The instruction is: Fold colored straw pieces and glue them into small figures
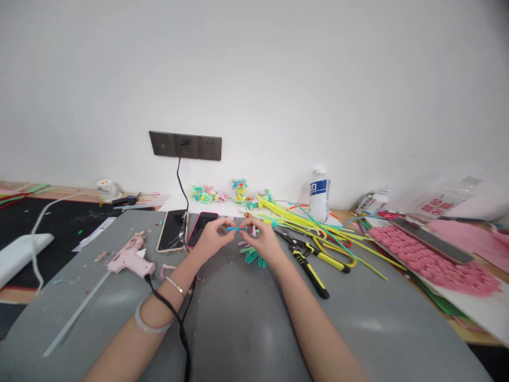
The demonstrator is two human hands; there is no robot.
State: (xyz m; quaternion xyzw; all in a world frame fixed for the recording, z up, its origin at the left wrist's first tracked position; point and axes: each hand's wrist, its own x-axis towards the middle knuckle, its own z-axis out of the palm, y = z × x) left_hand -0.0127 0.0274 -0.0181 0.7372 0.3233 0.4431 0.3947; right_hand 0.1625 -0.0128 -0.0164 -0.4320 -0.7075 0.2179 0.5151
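Both my hands meet over the grey mat (238, 318). My left hand (211, 237) and my right hand (263, 241) each pinch one end of a short blue pipe-cleaner piece (235, 229), held level between the fingertips. Just under my right hand lie small teal pipe-cleaner pieces (253, 256) on the mat. A bracelet and a clear bangle sit on my left wrist, which the glue gun's black cord crosses.
A pink glue gun (131, 259) lies left, two phones (186, 229) behind the hands. Yellow-handled cutters (312, 268) and a heap of yellow and green pipe cleaners (314, 228) lie right. Further right are a water bottle (319, 193) and a board of pink pieces (431, 262).
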